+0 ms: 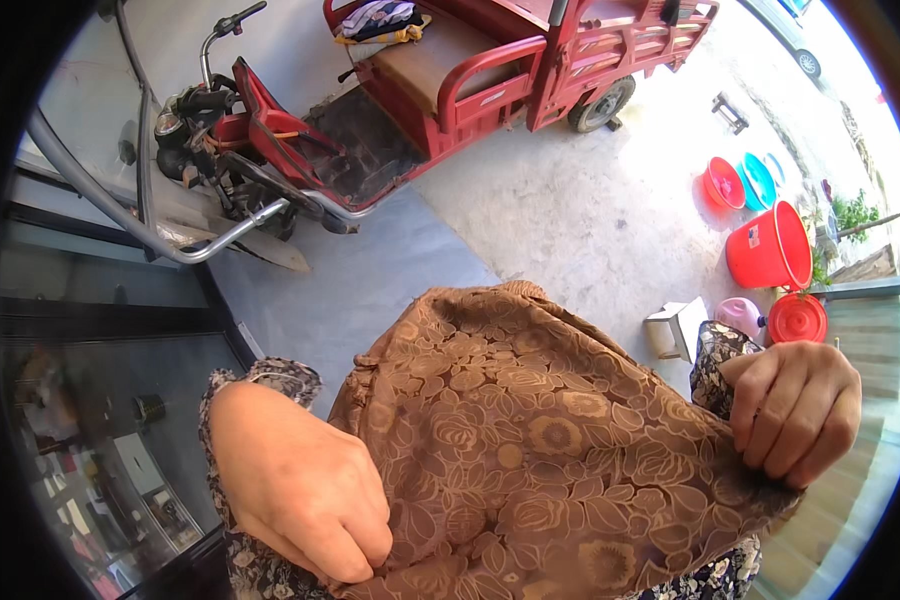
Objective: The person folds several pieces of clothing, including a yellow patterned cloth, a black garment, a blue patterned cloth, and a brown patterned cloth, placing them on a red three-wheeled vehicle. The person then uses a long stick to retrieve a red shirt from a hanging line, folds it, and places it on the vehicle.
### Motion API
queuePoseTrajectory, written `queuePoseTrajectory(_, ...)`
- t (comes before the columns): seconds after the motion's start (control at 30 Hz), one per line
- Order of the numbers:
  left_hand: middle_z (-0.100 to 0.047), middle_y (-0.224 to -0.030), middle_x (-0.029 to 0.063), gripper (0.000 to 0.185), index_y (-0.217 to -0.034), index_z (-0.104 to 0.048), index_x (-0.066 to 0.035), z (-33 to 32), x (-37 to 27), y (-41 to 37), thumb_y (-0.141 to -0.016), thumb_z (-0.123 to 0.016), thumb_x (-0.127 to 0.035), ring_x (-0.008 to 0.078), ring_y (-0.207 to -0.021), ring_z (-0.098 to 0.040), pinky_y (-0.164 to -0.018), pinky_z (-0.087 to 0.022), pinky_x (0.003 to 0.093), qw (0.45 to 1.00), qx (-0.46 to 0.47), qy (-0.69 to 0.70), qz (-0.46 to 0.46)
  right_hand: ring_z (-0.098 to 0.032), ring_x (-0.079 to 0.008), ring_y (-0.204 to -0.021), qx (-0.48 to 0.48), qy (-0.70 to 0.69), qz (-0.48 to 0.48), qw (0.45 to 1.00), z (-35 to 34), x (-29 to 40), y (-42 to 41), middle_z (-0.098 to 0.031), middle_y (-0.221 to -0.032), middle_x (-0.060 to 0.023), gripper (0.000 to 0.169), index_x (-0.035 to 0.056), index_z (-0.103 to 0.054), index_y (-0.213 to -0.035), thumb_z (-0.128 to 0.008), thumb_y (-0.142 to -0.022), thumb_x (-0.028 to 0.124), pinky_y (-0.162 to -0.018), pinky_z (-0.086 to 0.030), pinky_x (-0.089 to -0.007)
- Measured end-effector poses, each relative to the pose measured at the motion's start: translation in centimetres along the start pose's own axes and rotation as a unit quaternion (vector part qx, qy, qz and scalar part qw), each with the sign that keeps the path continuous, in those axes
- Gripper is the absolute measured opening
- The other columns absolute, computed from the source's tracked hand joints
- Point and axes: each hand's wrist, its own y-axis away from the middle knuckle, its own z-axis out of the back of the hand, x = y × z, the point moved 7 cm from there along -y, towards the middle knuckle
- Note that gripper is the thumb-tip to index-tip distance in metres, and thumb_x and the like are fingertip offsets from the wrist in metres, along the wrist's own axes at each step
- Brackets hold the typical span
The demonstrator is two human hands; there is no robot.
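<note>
A brown fabric piece [510, 442] with a tan floral pattern spreads between my two hands, close before me. My left hand [307, 480] has its fingers closed on the near left part of the cloth. At the right corner, my right hand [795, 412] grips the edge in a fist and pulls it out to the side. The far end of the cloth is bunched and gathered. Dark flowered sleeves [724, 360] show at both wrists, and similar flowered fabric appears under the cloth's near edge.
A red cargo tricycle [487, 97] stands ahead, with folded clothes [379, 22] on its seat. Glass doors [105, 375] run along my left. To the right are a red bucket [769, 247], a red basin [722, 184], a blue basin [756, 180] and a small stool [730, 112] on concrete.
</note>
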Motion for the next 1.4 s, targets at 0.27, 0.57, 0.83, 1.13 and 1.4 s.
queuePoseTrajectory(0.27,-0.047,-0.132,0.0258,0.064,-0.126,-0.051,0.005,8.9,12.0,1.9,-0.093,-0.045,-0.051,0.0345,-0.132,-0.034,-0.109,-0.021,0.0476,0.914,-0.383,0.115,0.068,-0.058,-0.0202,-0.051,-0.025,0.008,0.094,0.995,-0.8,0.9,-1.2,-0.058,-0.063,-0.012,0.015,0.0001,-0.058,-0.07,-0.057,-0.084,0.002,-0.058,-0.05,-0.0323)
queuePoseTrajectory(0.57,-0.044,-0.138,0.0138,0.052,-0.132,-0.045,-0.001,0.4,28.9,5.7,-0.096,-0.046,-0.038,0.0241,-0.127,-0.041,-0.106,-0.031,0.0347,0.849,-0.369,0.251,0.284,-0.059,-0.0169,-0.098,-0.523,-0.251,-0.253,0.774,11.0,-16.2,11.1,-0.061,-0.109,-0.0088,0.047,0.0048,-0.05,-0.123,-0.04,-0.097,0.043,-0.088,-0.048,-0.0323)
queuePoseTrajectory(0.83,-0.047,-0.135,0.0135,0.05,-0.132,-0.046,-0.001,1.4,30.5,9.5,-0.096,-0.045,-0.036,0.0246,-0.123,-0.045,-0.104,-0.034,0.0356,0.732,-0.489,0.406,0.248,-0.038,-0.0238,-0.129,-0.411,-0.362,-0.311,0.777,1.6,-20.6,19.8,-0.04,-0.138,-0.0161,0.082,0.0043,-0.021,-0.146,-0.065,-0.084,0.035,-0.108,-0.03,-0.0356)
queuePoseTrajectory(1.13,-0.05,-0.132,0.0131,0.048,-0.13,-0.047,0.0,2.3,31.0,11.9,-0.096,-0.044,-0.034,0.025,-0.119,-0.049,-0.102,-0.038,0.0366,0.642,-0.563,0.498,0.152,-0.054,-0.0189,-0.111,-0.501,-0.178,-0.322,0.783,4.2,-17.0,19.7,-0.053,-0.121,-0.0135,0.063,0.0024,-0.034,-0.138,-0.058,-0.08,-0.006,-0.097,-0.043,-0.0319)
queuePoseTrajectory(1.4,-0.056,-0.125,0.0137,0.045,-0.127,-0.049,0.002,1.0,30.2,13.3,-0.097,-0.037,-0.03,0.0263,-0.11,-0.056,-0.098,-0.044,0.0398,0.544,-0.646,0.534,0.044,-0.057,-0.0167,-0.1,-0.589,-0.124,-0.37,0.708,4.8,-19.0,25.3,-0.056,-0.111,-0.0107,0.04,0.0006,-0.048,-0.123,-0.053,-0.084,-0.003,-0.089,-0.048,-0.0289)
